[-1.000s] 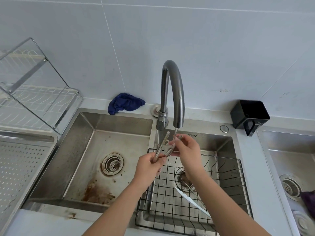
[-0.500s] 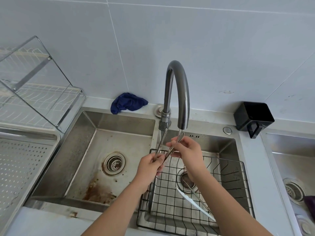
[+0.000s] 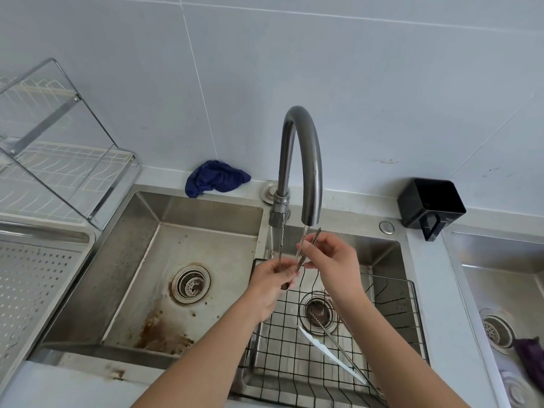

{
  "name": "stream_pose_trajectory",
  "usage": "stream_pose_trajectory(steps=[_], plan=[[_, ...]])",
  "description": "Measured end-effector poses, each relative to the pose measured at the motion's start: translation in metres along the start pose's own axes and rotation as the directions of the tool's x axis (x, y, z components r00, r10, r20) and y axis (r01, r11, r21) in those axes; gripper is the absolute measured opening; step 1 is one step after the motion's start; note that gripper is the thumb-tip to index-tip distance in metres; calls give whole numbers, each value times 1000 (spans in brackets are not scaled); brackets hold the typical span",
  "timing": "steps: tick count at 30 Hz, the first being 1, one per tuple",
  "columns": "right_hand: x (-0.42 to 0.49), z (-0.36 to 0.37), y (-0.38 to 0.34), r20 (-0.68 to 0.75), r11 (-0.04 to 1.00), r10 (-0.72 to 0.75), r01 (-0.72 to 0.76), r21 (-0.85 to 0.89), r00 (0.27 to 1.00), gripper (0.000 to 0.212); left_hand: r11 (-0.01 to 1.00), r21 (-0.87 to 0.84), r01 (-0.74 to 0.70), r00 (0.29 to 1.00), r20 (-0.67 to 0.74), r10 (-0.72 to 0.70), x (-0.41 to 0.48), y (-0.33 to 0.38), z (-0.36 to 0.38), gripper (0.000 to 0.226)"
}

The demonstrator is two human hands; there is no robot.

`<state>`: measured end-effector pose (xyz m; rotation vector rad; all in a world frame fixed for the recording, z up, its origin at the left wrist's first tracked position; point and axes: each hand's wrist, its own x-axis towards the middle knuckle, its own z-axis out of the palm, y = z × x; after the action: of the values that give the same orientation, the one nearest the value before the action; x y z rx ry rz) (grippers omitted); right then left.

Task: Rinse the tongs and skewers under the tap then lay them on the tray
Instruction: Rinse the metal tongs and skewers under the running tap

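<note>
Far left, a wire dish rack [image 3: 59,160] stood against the wall. In front of it was the perforated metal tray [image 3: 35,284], and I couldn't see anything lying on the part in view. Next came the left sink [image 3: 164,254], with rusty stains round its drain. A crumpled blue cloth [image 3: 216,178] sat on the ledge behind it.

In the middle, the tap [image 3: 300,160] curved over the right-hand basin with a thin stream running from the spout. The tongs [image 3: 318,231] were right there under the spout, held up off the basin with the arms spread in a V. The left hand [image 3: 272,285] gripped the joined bottom end with its fingers curled round it. The right hand [image 3: 332,260] pinched the right arm of the tongs between thumb and fingertips, just below the toothed tip. That arm was in the water or right beside it, hard to tell which.

Below the hands, a black wire basket [image 3: 391,304] sat in the basin. Lying in it were some long thin metal pieces, skewers [image 3: 347,357] by the look of them, touching a white utensil [image 3: 329,353].

Further right, a black holder [image 3: 431,206] stood on the table by the wall. Then came a second sink [image 3: 500,275] with a purple cloth [image 3: 530,357] inside.
</note>
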<state>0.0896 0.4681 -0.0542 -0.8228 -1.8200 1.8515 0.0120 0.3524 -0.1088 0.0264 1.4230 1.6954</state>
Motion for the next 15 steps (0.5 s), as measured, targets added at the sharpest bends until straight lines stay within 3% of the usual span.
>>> stream_pose_trajectory(steps=[4, 8, 12, 15], plan=[[9, 0, 4, -39, 999, 14, -16, -52, 999, 6, 998, 30, 63, 997, 45, -64, -5, -1, -3, 4], [17, 9, 5, 61, 988, 121, -114, -107, 991, 22, 987, 131, 89, 996, -6, -89, -15, -5, -10, 27], [9, 31, 4, 237, 952, 187, -235, 195, 953, 22, 981, 137, 138, 990, -39, -134, -33, -12, -17, 56], [10, 40, 1, 213, 837, 298, -362, 410, 931, 38, 972, 147, 183, 981, -90, -171, -43, -15, -21, 55]])
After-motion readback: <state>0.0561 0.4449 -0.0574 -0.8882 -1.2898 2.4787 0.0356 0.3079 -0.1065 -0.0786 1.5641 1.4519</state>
